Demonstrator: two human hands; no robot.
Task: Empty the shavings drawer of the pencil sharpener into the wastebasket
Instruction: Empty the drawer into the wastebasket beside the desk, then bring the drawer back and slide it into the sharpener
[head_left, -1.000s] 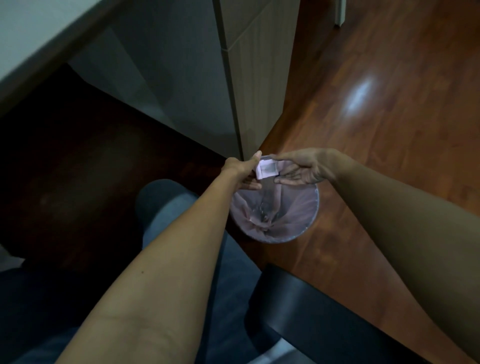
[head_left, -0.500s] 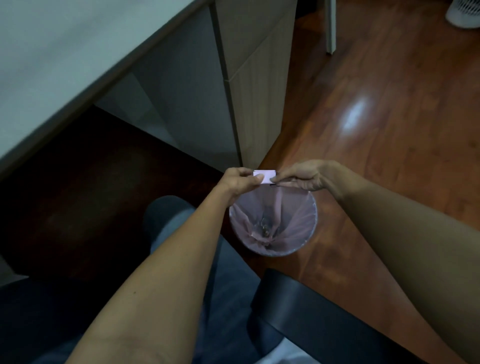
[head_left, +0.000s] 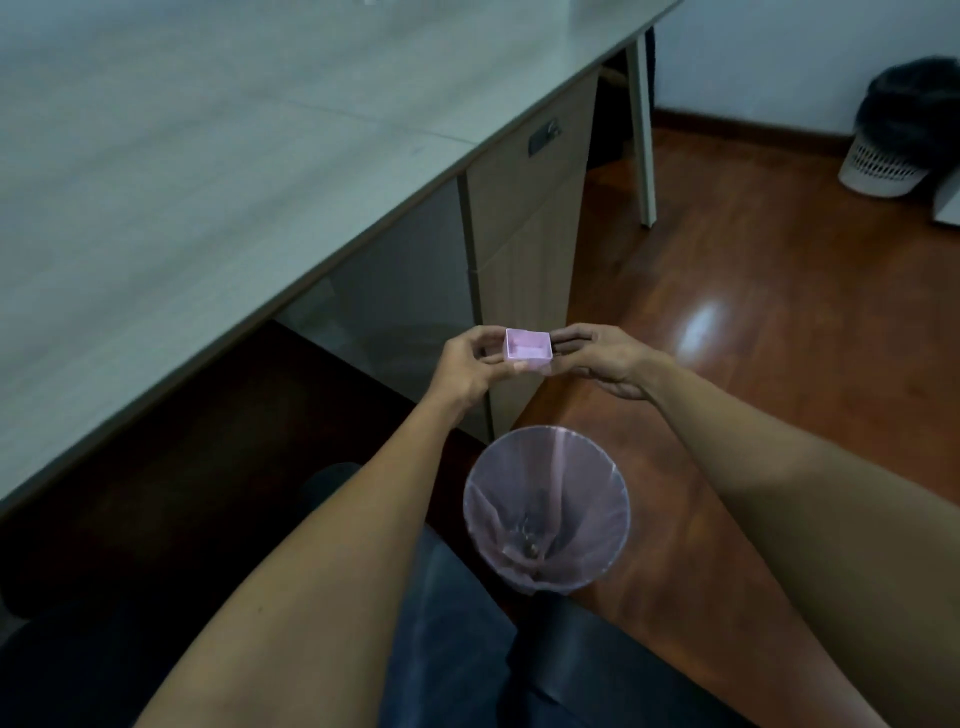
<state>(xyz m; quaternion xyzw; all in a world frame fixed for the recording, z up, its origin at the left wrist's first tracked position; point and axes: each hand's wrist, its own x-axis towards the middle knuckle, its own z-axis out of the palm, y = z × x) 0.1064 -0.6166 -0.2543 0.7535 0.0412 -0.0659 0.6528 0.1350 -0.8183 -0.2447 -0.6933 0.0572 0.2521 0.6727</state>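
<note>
1. The person is now holding the pink shavings drawer (head_left: 527, 351) open side up between both hands, raised in front of the desk pedestal (head_left: 524, 249). A second ago it was tipped over the wastebasket (head_left: 545, 514), low at the rim; half a second ago it was turning back level.
2. The drawer's inside is showing plain pink, with no shavings that can be made out, so the dumping step is looking finished. Specks are lying at the bottom of the basket's pink liner, though they are too small to name.
3. The left hand (head_left: 467, 364) is pinching the drawer's left end, thumb at the near edge and fingers behind it.
4. The right hand (head_left: 602, 358) is grasping the right end with outstretched fingers, and the palm is facing down.
5. The drawer is sitting well above and beyond the wastebasket, no longer over its mouth, which is suggesting that the person is carrying it back towards the sharpener; no sharpener is in view.
6. Counting: one drawer, two hands, one lined wastebasket by the person's knee, one second bin (head_left: 893, 150) with a dark bag far off by the wall, one desk (head_left: 208, 156) and one black chair (head_left: 597, 670).
</note>
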